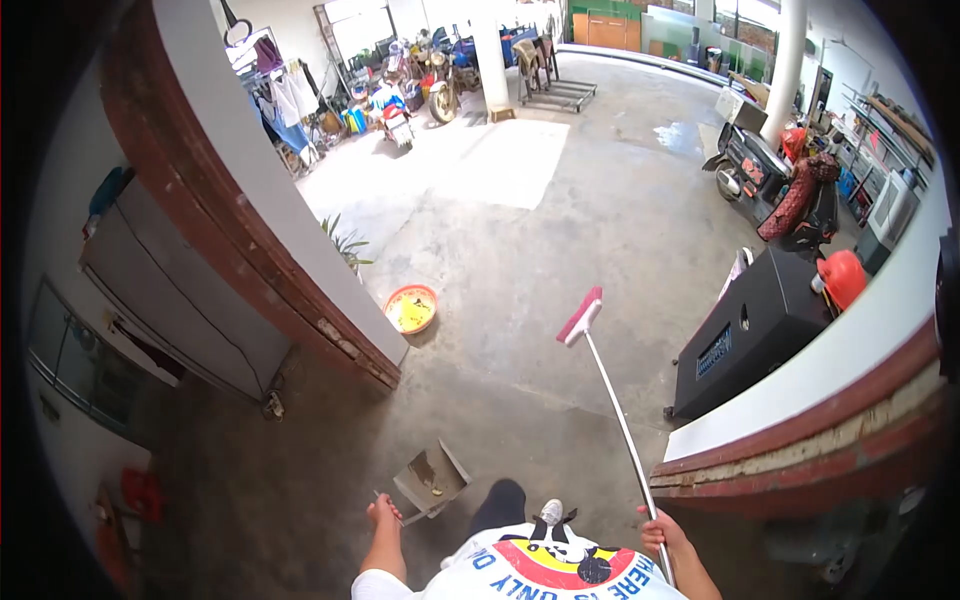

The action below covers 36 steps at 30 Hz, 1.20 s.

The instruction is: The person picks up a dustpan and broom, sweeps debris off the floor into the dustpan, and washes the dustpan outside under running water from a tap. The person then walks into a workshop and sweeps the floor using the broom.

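My right hand (664, 530) is wrapped round the metal pole of a broom. The pole runs up and forward to its pink and white head (580, 316), which is out over the concrete floor ahead. My left hand (384, 509) is closed on the handle of a grey dustpan (455, 470), low in front of me on the left. Some dirt and a small yellowish piece lie inside the pan.
Red door-frame posts (230, 220) stand at left and right. An orange basin (412, 309) sits beyond the left post. A black speaker-like box (750, 330) with a red helmet (842, 278) is at right. Scooters, motorcycles and white pillars (491, 60) stand farther off.
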{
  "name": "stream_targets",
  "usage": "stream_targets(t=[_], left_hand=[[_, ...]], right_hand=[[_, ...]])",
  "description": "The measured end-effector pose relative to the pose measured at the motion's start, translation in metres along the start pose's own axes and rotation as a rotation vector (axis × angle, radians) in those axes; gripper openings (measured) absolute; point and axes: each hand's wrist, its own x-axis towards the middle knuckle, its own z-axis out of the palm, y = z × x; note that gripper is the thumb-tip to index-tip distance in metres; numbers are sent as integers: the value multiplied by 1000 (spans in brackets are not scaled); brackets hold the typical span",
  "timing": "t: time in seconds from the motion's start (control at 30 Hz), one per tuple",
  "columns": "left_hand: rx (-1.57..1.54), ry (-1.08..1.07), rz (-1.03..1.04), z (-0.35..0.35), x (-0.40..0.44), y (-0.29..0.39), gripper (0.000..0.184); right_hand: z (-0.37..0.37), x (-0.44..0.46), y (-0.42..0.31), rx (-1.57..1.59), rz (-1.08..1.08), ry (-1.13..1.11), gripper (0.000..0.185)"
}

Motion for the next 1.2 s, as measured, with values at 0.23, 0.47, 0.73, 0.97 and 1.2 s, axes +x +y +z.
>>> stream_targets(t=[0.23,0.47,0.73,0.97,1.2], left_hand=[[24,71,-90,206,49,41,16],[185,143,-161,449,113,90,15],[208,129,-147,719,129,149,14],[115,173,-100,931,112,146,14],[101,75,-72,1203,91,203,15]], right_hand=[[4,155,-189,12,-12,38,34],[-13,301,-350,-801,-329,456,34],[42,374,-543,-966,-319,671,19],[-118,545,-735,-791,-346,599,30],[-9,648,-1044,-489,-232,503,38]])
